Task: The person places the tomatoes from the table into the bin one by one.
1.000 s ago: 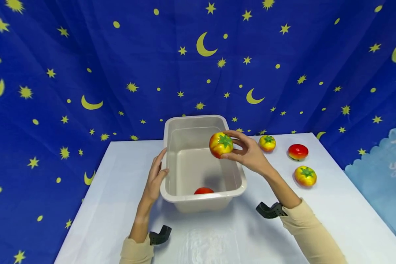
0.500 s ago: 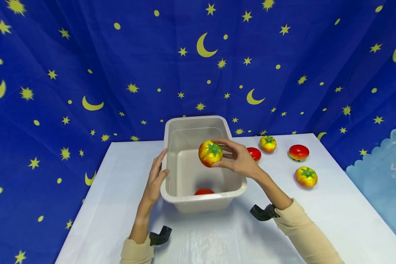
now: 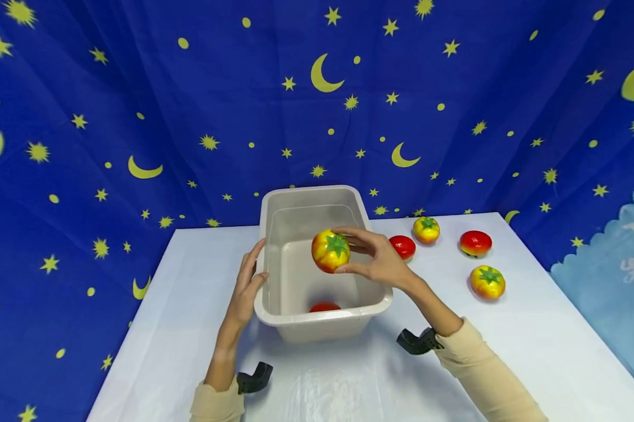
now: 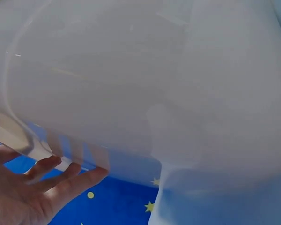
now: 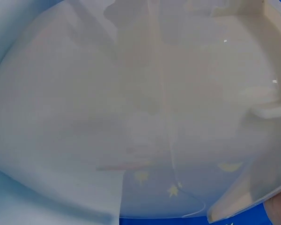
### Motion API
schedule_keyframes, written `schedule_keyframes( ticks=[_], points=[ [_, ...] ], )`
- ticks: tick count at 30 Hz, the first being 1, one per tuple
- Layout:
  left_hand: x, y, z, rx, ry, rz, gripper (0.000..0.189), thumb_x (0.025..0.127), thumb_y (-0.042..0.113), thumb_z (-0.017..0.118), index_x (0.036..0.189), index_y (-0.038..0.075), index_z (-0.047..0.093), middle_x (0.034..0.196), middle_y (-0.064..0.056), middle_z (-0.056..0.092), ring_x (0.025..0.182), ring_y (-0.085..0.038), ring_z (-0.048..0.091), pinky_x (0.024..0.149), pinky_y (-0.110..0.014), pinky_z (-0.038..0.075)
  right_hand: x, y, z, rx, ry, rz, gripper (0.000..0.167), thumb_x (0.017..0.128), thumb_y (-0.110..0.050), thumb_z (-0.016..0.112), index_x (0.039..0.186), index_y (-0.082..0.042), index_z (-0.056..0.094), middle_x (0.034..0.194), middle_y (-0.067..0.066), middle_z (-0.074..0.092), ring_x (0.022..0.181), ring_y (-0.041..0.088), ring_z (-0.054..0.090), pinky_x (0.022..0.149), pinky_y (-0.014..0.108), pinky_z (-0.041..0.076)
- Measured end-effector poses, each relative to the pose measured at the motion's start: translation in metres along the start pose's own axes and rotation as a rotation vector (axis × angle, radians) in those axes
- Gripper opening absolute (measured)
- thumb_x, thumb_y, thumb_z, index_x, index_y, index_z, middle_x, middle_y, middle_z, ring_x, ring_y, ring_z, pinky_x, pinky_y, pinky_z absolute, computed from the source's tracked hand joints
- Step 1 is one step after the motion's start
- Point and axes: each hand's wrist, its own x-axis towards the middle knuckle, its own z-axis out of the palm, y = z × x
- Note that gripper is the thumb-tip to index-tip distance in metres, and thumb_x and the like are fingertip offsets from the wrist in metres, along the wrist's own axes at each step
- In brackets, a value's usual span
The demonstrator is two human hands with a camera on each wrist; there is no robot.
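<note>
In the head view my right hand [image 3: 376, 258] pinches a yellow-red toy tomato [image 3: 330, 251] with a green leafy top, between thumb and fingers, over the inside of a light grey plastic bin [image 3: 324, 317]. My left hand [image 3: 247, 287] rests against the bin's left side, its thumb at the rim. In the left wrist view, the left hand's fingers [image 4: 72, 185] lie extended with their tips at the outer wall. A red tomato [image 3: 324, 306] lies in the bin near the front wall, partly hidden by it. Only an edge of the right hand [image 5: 278, 208] shows in the right wrist view.
Right of the bin on the white table [image 3: 153, 328] lie a red tomato [image 3: 403, 247] partly behind the right hand, a yellow tomato [image 3: 426, 230], another red one [image 3: 475, 243] and another yellow one [image 3: 487, 282]. A blue star-patterned curtain [image 3: 216, 88] hangs behind.
My right hand has carried the tomato left and slightly down, further over the bin's inside, uncovering a red tomato on the table. My left hand stays at the bin's side.
</note>
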Motion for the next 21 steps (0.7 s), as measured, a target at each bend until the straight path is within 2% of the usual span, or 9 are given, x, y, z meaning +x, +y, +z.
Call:
schedule_keyframes(
  ticks=[5, 8, 14, 18, 21],
  points=[
    [0.0014, -0.0001, -0.0006, 0.011, 0.008, 0.016, 0.064, 0.093, 0.001, 0.038, 0.155, 0.012, 0.027, 0.136, -0.019, 0.037, 0.116, -0.023, 0.039, 0.096, -0.036, 0.034, 0.0010, 0.0001, 0.0007, -0.005, -0.005, -0.011, 0.067, 0.078, -0.012, 0.081, 0.138, -0.005, 0.052, 0.138, 0.012, 0.056, 0.125, 0.027, 0.056, 0.104, 0.036, 0.044],
    [0.0018, 0.0000, -0.0004, 0.009, 0.001, 0.019, 0.064, 0.093, 0.000, 0.038, 0.155, 0.012, 0.027, 0.137, -0.019, 0.036, 0.117, -0.023, 0.038, 0.098, -0.038, 0.032, 0.0002, -0.0005, 0.0007, -0.019, 0.004, -0.013, 0.068, 0.078, -0.009, 0.080, 0.139, -0.003, 0.052, 0.139, 0.013, 0.056, 0.130, 0.028, 0.052, 0.107, 0.041, 0.040],
    [-0.0002, 0.0014, -0.0008, 0.008, -0.010, -0.001, 0.063, 0.094, 0.001, 0.037, 0.155, 0.013, 0.026, 0.137, -0.016, 0.036, 0.119, -0.022, 0.039, 0.098, -0.038, 0.034, -0.0027, -0.0001, 0.0008, -0.049, 0.030, 0.017, 0.060, 0.080, -0.011, 0.079, 0.135, -0.006, 0.056, 0.138, 0.009, 0.058, 0.132, 0.026, 0.050, 0.109, 0.050, 0.037],
    [0.0004, 0.0013, -0.0007, 0.008, 0.000, 0.005, 0.064, 0.093, 0.000, 0.038, 0.155, 0.012, 0.028, 0.137, -0.019, 0.036, 0.120, -0.023, 0.037, 0.100, -0.040, 0.032, -0.0025, 0.0008, 0.0007, -0.046, 0.037, 0.008, 0.057, 0.080, -0.010, 0.078, 0.134, -0.005, 0.058, 0.138, 0.010, 0.058, 0.132, 0.025, 0.050, 0.109, 0.050, 0.037],
    [0.0018, -0.0002, -0.0003, 0.000, 0.006, 0.021, 0.064, 0.092, 0.000, 0.039, 0.154, 0.010, 0.028, 0.138, -0.025, 0.035, 0.121, -0.027, 0.036, 0.105, -0.047, 0.028, -0.0019, 0.0009, -0.0012, -0.042, 0.052, 0.010, 0.056, 0.081, -0.011, 0.078, 0.134, -0.005, 0.058, 0.137, 0.011, 0.058, 0.132, 0.025, 0.050, 0.110, 0.049, 0.037]
  ],
)
